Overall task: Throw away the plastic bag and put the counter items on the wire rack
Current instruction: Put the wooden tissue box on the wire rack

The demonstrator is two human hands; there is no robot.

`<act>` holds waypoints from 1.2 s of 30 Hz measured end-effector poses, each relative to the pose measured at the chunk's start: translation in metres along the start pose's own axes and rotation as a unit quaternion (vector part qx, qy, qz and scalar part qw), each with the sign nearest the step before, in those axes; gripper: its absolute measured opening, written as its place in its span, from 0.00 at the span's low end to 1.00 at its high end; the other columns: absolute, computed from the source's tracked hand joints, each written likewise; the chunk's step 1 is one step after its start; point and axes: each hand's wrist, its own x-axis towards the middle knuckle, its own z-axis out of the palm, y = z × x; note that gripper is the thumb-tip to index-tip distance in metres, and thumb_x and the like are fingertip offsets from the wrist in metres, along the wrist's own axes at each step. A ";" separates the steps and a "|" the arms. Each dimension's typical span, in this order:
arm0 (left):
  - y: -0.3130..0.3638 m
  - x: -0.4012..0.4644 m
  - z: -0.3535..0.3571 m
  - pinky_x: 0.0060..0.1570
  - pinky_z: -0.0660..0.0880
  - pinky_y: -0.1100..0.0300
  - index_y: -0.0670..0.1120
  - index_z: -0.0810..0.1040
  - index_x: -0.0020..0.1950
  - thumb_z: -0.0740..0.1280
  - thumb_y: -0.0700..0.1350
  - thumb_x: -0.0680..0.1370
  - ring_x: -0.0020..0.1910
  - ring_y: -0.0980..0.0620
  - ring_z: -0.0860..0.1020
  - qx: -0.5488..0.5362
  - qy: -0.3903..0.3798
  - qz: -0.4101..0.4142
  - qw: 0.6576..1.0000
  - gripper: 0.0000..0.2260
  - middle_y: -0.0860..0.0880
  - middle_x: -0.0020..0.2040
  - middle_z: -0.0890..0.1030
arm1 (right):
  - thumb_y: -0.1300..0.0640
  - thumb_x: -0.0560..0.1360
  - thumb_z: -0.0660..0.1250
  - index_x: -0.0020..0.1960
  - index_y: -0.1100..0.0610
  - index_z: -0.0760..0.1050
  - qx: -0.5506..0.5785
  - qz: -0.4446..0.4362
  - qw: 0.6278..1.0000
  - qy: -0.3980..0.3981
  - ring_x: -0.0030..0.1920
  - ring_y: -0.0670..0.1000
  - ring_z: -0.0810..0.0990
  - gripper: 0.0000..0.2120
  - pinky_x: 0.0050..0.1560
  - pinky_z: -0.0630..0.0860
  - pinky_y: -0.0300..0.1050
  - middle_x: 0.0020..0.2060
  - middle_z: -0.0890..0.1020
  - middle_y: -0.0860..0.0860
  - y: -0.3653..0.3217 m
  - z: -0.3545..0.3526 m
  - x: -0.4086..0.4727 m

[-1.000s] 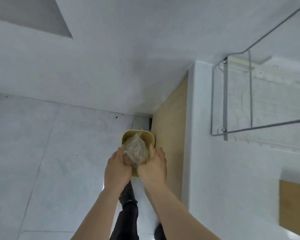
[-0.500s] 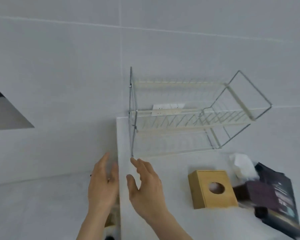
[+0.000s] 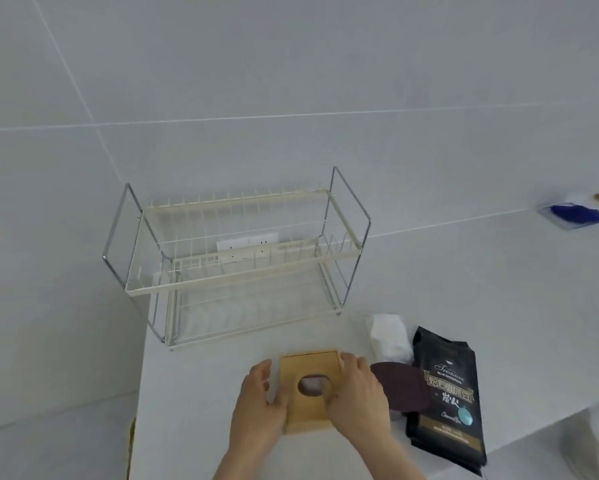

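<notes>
The plastic bag is gone now; both hands, the left hand (image 3: pixel 260 400) and right hand (image 3: pixel 357 393), seem to press the wooden box (image 3: pixel 308 389) on the counter (image 3: pixel 194 410), near the wire rack (image 3: pixel 242 265).

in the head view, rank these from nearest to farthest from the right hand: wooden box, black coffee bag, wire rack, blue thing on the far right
1. wooden box: touching, the right hand grips its right side.
2. black coffee bag: lying on the counter just right of the hand.
3. wire rack: behind the box, against the wall.
4. blue thing: far right, up by the wall.
</notes>
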 end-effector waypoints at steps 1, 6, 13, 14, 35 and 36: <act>0.000 0.000 0.009 0.62 0.71 0.57 0.50 0.64 0.76 0.67 0.54 0.77 0.67 0.52 0.74 -0.005 -0.013 -0.033 0.999 0.29 0.51 0.71 0.72 | 0.46 0.79 0.62 0.73 0.55 0.64 0.001 0.008 1.000 -0.023 0.60 0.58 0.79 0.26 0.51 0.74 0.48 0.63 0.75 0.54 0.005 0.002 0.001; -0.001 -0.008 0.032 0.63 0.75 0.52 0.49 0.67 0.73 0.69 0.49 0.75 0.62 0.49 0.78 -0.041 -0.050 -0.127 0.990 0.28 0.52 0.61 0.78 | 0.46 0.76 0.66 0.67 0.57 0.65 0.053 0.043 0.991 -0.112 0.61 0.59 0.79 0.24 0.49 0.70 0.49 0.61 0.78 0.55 0.018 0.012 0.003; 0.006 -0.018 0.026 0.59 0.76 0.54 0.52 0.72 0.69 0.69 0.43 0.74 0.58 0.49 0.79 -0.063 -0.009 -0.137 0.989 0.23 0.53 0.56 0.79 | 0.51 0.70 0.68 0.60 0.53 0.70 0.083 0.033 0.987 -0.132 0.57 0.58 0.81 0.21 0.53 0.76 0.49 0.56 0.81 0.52 0.016 0.002 0.007; 0.008 -0.019 0.021 0.58 0.76 0.54 0.53 0.73 0.68 0.69 0.42 0.73 0.57 0.49 0.80 -0.071 0.000 -0.135 0.988 0.23 0.52 0.56 0.80 | 0.51 0.69 0.68 0.60 0.52 0.70 0.087 0.025 0.987 -0.131 0.56 0.57 0.82 0.21 0.54 0.77 0.49 0.55 0.82 0.51 0.013 0.000 0.008; 0.032 0.095 -0.118 0.57 0.76 0.49 0.54 0.68 0.67 0.67 0.47 0.78 0.59 0.45 0.79 -0.083 0.194 -0.038 0.977 0.18 0.53 0.58 0.81 | 0.58 0.69 0.79 0.52 0.33 0.78 0.260 -0.111 0.956 -0.075 0.47 0.43 0.84 0.23 0.52 0.85 0.47 0.45 0.86 0.39 -0.160 0.010 0.107; 0.029 0.102 -0.120 0.58 0.75 0.50 0.54 0.66 0.70 0.68 0.47 0.78 0.62 0.44 0.78 -0.066 0.191 -0.032 0.979 0.22 0.52 0.61 0.80 | 0.61 0.70 0.78 0.47 0.27 0.77 0.263 -0.120 0.954 -0.079 0.45 0.40 0.84 0.27 0.49 0.84 0.41 0.41 0.85 0.35 -0.165 0.017 0.113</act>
